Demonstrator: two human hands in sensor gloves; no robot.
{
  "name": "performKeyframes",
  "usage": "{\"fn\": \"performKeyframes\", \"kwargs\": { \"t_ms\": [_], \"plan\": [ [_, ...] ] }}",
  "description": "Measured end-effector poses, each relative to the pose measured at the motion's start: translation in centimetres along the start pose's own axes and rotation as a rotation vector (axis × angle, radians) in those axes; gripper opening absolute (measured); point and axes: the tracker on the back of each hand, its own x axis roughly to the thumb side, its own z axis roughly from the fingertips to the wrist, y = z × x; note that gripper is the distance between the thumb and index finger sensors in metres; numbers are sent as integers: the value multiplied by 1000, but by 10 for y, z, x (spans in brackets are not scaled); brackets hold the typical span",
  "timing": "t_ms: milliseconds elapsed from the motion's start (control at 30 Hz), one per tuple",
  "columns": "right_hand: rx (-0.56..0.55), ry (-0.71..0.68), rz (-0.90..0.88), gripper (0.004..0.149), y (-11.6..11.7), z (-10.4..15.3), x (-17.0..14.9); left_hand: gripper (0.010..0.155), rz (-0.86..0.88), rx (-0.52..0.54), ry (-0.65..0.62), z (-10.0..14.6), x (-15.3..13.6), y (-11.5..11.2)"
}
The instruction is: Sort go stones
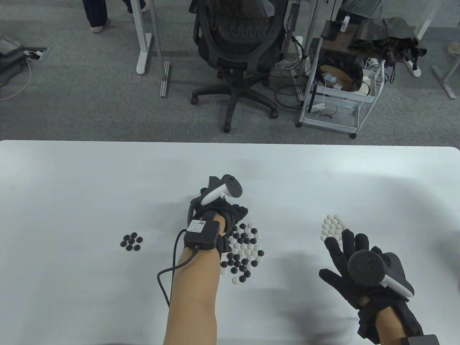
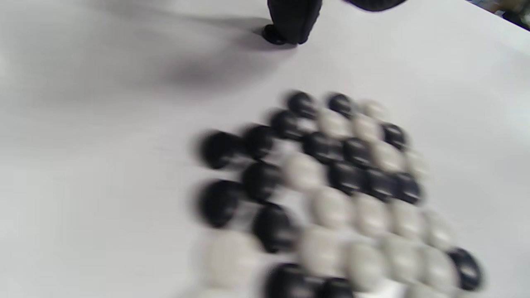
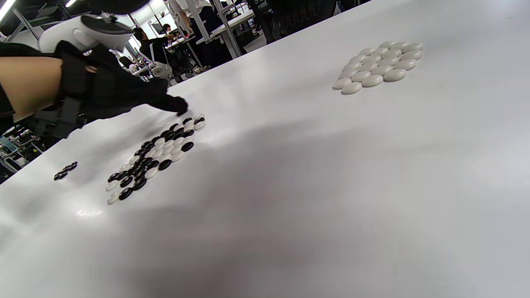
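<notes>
A: Reaching into the far edge of the mixed pile [image 1: 243, 253], the left hand [image 1: 224, 212] has a fingertip [image 2: 290, 25] down on a black stone [image 2: 273, 36] lying apart from the heap; whether it pinches that stone, the blur does not let one tell.

B: And the right hand [image 1: 354, 266]?

A: It hovers with fingers spread and straight, holding nothing, just beside the white group [image 1: 333, 227]. The black group [image 1: 131, 242] lies well apart on the left of the table [image 1: 72, 179].

B: How would the stones handle?

A: Probably light, hard and smooth, so likely slippery on this glossy top. Their lens shape suggests pinching across the thin rim, or sliding one clear of its neighbours first, since they lie touching.
</notes>
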Motion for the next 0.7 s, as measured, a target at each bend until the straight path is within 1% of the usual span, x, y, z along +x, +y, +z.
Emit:
{"fn": "performKeyframes", "kwargs": {
  "t_ms": [67, 133, 233, 333, 467, 700],
  "plan": [
    [9, 0, 4, 81, 1, -1, 1, 66, 45, 11, 76, 12, -39, 10],
    [11, -1, 7, 81, 2, -1, 1, 66, 79, 9, 126, 22, -69, 16],
    [14, -2, 11, 81, 2, -1, 2, 67, 187, 6, 175, 39, -114, 18],
    [17, -1, 14, 81, 2, -1, 2, 68, 219, 20, 224, 56, -147, 20],
    [17, -1, 14, 81, 2, -1, 2, 68, 253, 27, 255, 68, -170, 17],
    [29, 1, 21, 81, 4, -2, 3, 68, 239, 31, 277, 79, -184, 13]
  ]
}}
